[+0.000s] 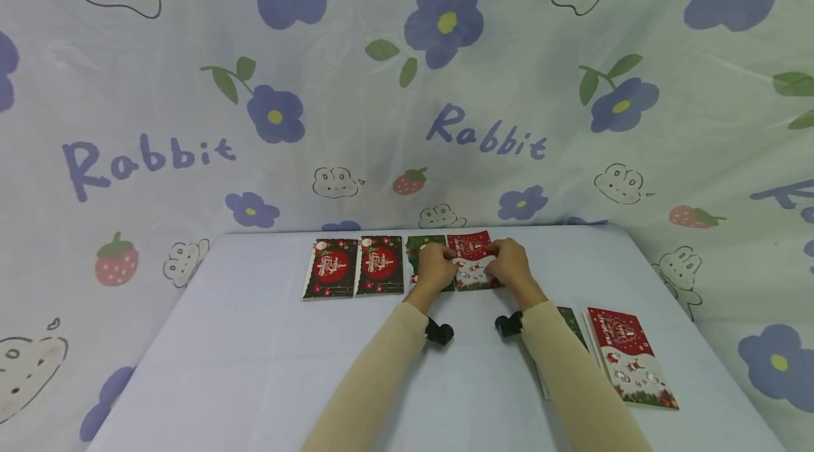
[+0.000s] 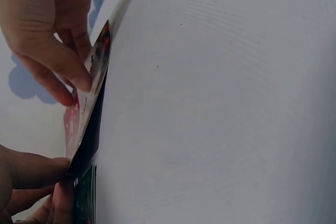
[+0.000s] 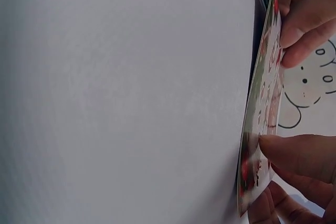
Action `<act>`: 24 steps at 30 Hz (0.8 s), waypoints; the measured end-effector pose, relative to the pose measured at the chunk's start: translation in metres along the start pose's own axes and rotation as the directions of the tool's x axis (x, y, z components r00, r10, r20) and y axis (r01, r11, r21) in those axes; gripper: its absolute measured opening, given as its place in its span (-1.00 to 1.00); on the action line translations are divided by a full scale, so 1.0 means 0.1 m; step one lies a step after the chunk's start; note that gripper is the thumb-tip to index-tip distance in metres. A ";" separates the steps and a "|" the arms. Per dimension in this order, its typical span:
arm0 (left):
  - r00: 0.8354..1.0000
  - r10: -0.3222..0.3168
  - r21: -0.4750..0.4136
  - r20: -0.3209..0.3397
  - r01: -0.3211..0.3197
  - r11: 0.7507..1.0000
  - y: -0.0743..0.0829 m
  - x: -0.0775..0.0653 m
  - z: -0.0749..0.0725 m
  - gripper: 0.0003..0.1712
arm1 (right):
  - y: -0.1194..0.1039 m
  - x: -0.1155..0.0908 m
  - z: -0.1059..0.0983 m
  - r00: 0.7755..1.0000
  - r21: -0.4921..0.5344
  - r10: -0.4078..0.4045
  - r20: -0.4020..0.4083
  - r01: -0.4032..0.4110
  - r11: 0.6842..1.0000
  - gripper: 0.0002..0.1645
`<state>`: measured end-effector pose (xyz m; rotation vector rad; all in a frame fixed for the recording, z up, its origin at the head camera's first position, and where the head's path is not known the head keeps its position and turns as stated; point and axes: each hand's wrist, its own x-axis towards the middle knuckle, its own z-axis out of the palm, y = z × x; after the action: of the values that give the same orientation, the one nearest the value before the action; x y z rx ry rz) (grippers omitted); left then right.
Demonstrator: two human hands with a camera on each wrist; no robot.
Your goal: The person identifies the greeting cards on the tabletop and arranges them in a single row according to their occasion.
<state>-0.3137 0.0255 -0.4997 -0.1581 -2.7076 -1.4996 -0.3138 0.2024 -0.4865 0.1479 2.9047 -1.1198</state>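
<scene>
Both hands hold a red and white Christmas card (image 1: 472,263) at the back of the table. At the card's left edge is my left hand (image 1: 435,267), its thumb against the edge in the left wrist view. The right hand (image 1: 511,265) pinches the opposite side, thumb on the printed face and fingers behind, as the right wrist view shows. The card (image 3: 262,93) tilts a little off the cloth, with a dark gap under it. Just left lies a green Christmas card (image 1: 426,241), partly hidden by my left hand.
Two dark Christmas cards with red circles, the outer one (image 1: 329,268) and the inner one (image 1: 380,265), continue the row leftward. Near the right forearm lie another red card (image 1: 632,357) and a green card (image 1: 572,325) partly covered by the sleeve. A patterned curtain (image 1: 356,106) hangs behind the white table (image 1: 267,367).
</scene>
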 end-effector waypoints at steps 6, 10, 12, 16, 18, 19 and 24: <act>1.000 -0.005 0.012 0.004 0.005 1.000 0.02 0.01 0.00 -0.74 | -0.04 -0.04 -0.02 0.999 -0.027 -0.041 -0.024 0.041 0.999 -0.37; 1.000 -0.020 0.024 0.010 0.020 1.000 0.01 0.01 0.01 -0.71 | -0.05 -0.05 -0.02 0.999 -0.029 -0.039 -0.028 0.038 0.999 -0.40; 0.999 -0.030 0.020 0.014 0.030 0.999 0.01 0.01 0.02 -0.69 | -0.04 -0.05 -0.02 0.999 -0.022 -0.030 -0.021 0.029 0.999 -0.41; 0.999 -0.037 0.016 0.017 0.037 0.999 0.02 0.01 0.03 -0.66 | -0.03 -0.04 -0.01 1.000 -0.023 -0.024 -0.019 0.024 0.999 -0.42; 0.999 -0.036 0.017 0.019 0.035 0.999 0.02 0.01 0.03 -0.66 | -0.02 -0.04 -0.01 0.999 -0.030 -0.028 -0.020 0.027 0.999 -0.43; 0.999 -0.039 0.020 0.020 0.039 0.999 0.02 0.01 0.03 -0.66 | -0.02 -0.04 -0.01 0.999 -0.031 -0.028 -0.020 0.028 0.999 -0.43; 0.999 -0.043 0.026 0.026 0.042 0.999 0.03 0.00 0.02 -0.67 | -0.02 -0.05 -0.02 1.000 -0.030 -0.027 -0.014 0.027 0.999 -0.42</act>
<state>-0.3134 0.0291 -0.4981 -0.1218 -2.7668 -1.4838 -0.3089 0.2017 -0.4838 0.1174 2.9437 -1.0825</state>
